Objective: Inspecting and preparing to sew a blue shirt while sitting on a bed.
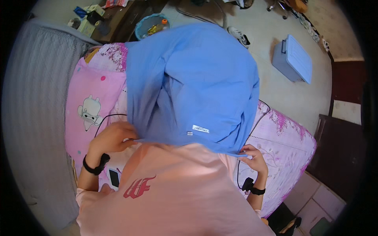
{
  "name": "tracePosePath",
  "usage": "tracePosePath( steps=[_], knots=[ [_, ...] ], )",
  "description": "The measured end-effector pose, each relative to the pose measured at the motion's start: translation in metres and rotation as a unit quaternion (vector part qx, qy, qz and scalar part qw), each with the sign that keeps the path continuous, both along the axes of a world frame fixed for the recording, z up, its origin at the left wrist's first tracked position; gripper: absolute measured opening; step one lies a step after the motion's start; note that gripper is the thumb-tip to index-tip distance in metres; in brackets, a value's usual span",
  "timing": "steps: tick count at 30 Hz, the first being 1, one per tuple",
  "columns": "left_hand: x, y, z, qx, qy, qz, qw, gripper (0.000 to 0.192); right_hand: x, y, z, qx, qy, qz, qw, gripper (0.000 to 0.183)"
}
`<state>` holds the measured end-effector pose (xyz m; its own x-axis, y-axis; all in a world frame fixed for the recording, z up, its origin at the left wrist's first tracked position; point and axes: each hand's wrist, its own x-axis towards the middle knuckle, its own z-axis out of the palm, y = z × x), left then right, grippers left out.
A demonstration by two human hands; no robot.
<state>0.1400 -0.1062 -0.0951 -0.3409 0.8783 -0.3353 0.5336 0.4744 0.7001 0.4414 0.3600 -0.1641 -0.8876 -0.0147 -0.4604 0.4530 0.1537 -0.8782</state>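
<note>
A blue fabric garment (206, 79) is spread out in front of my chest and hides part of the bed beneath it. Two small white labels are sewn inside near its closest edge, the larger label (200, 129) bearing writing. My left hand (113, 137), slightly blurred, pinches that edge at its left end. At the right end, my right hand (254, 157) grips the edge between thumb and fingers. Folds run down the cloth's middle and right side. Black straps with small devices circle both wrists, and a black cable runs near each arm.
A floral bedsheet (280, 141) covers the bed, with a pink cartoon pillow (91, 106) on the left. A phone (114, 177) lies beside my left arm. Beyond are a lined trash bin (138, 29), shoes (239, 37) and a lidded plastic storage box (291, 60) on the floor.
</note>
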Motion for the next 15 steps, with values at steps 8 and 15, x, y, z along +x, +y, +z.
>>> tracePosePath(
  steps=[8, 15],
  knots=[
    [-0.021, -0.024, -0.107, -0.067, -0.488, 0.559, 0.667, 0.038, -0.036, -0.008, -0.075, -0.256, -0.188, -0.443, 0.838, 0.051],
    [-0.016, -0.001, -0.147, 0.049, -0.547, 0.649, 0.527, 0.038, -0.04, 0.017, -0.11, -0.365, -0.061, -0.492, 0.788, 0.056]
  ],
)
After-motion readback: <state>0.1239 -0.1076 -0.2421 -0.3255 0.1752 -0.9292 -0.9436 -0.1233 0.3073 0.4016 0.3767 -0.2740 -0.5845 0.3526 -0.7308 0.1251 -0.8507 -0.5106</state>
